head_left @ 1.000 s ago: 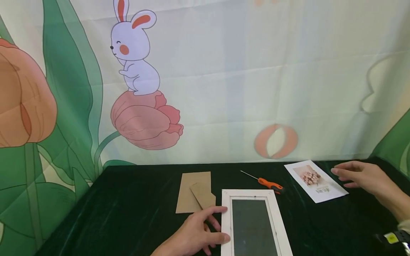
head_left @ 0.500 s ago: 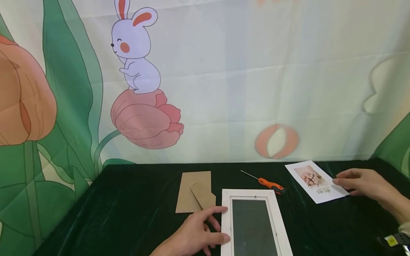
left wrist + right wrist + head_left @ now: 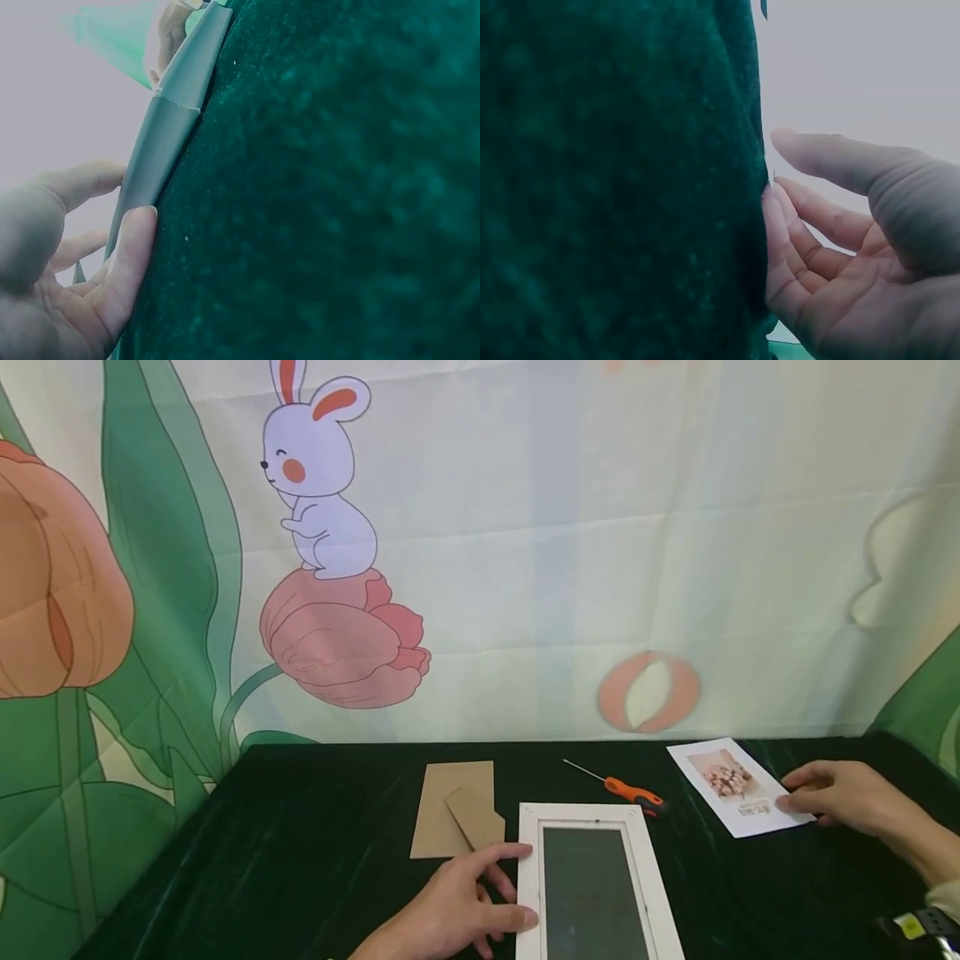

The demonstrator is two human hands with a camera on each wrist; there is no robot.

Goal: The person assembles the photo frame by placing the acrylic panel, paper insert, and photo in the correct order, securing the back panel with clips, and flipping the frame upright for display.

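Note:
A white picture frame (image 3: 530, 885) with a dark pane lies at the table's lower middle, cut off by the head view's bottom edge. My left hand (image 3: 467, 902) rests its index finger and thumb on the frame's left rail; in the left wrist view they touch the frame's side (image 3: 161, 146). At the right lies a white photo card (image 3: 712, 777) with a flower picture. My right hand (image 3: 855, 793) touches its near right corner, the thumb over the card. In the right wrist view a thin card edge (image 3: 773, 181) shows by the fingertips; no firm pinch is visible.
Brown backing board (image 3: 442, 793) with a folded stand flap (image 3: 474, 814) lies left of the frame. An orange-handled screwdriver (image 3: 630, 790) lies behind the frame. Dark green cloth (image 3: 300, 860) covers the table, and a printed curtain (image 3: 510, 568) hangs behind.
From beside the photo card, my right hand has moved down and onto its corner. The card has shifted slightly. My left hand and the frame have stayed in place.

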